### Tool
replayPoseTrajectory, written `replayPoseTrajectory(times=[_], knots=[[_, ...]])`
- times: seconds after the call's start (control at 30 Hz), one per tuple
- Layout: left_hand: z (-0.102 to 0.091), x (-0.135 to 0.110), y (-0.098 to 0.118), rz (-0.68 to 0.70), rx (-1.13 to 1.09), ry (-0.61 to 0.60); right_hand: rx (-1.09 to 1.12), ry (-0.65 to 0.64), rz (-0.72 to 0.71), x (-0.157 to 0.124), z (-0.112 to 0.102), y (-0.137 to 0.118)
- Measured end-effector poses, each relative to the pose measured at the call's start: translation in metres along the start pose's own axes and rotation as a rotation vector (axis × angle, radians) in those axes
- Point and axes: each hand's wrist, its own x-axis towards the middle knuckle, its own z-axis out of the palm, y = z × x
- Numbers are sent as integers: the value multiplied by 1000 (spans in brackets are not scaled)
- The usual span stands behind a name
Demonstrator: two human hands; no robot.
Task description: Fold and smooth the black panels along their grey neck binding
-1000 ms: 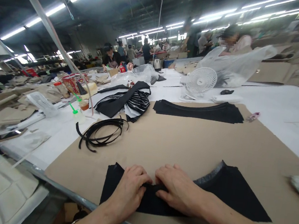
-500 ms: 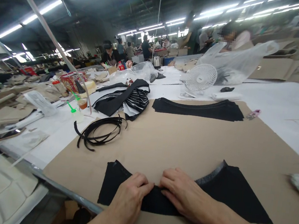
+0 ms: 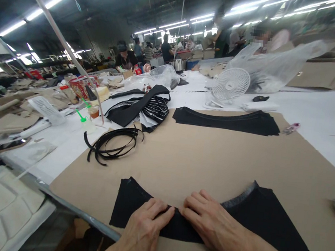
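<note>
Evidently light and pliable, the black panel [image 3: 279, 231] lies flat on the brown sheet [image 3: 227, 157] near the close edge of the bench [image 3: 323, 124], its inward curve facing away. The left hand [image 3: 147, 224] and the right hand [image 3: 208, 217] rest just beside each other near the middle of that curve, their fingers [image 3: 165, 219] drawn narrow against the rim; whether they pinch it, I cannot tell. Its lie suggests cloth with some body, hardly fragile, more apt to crease or slide. Along the curve's right part, a greyish strip [image 3: 239, 197] may be tacky, so small holds on the rim seem best, palms steadying the broad part.
</note>
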Motion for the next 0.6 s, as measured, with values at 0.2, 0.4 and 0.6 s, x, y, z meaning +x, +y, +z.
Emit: replayPoseTrajectory(times=[0.2,0.4,0.6], knots=[[-3,1,4,-90,-63,-16,-9,25,-26,-1,2,1],[2,2,5,-97,1,-10,15,29,18,0,2,0],[7,-11,6,-24,129,204,138,-28,212,2,-12,-10]])
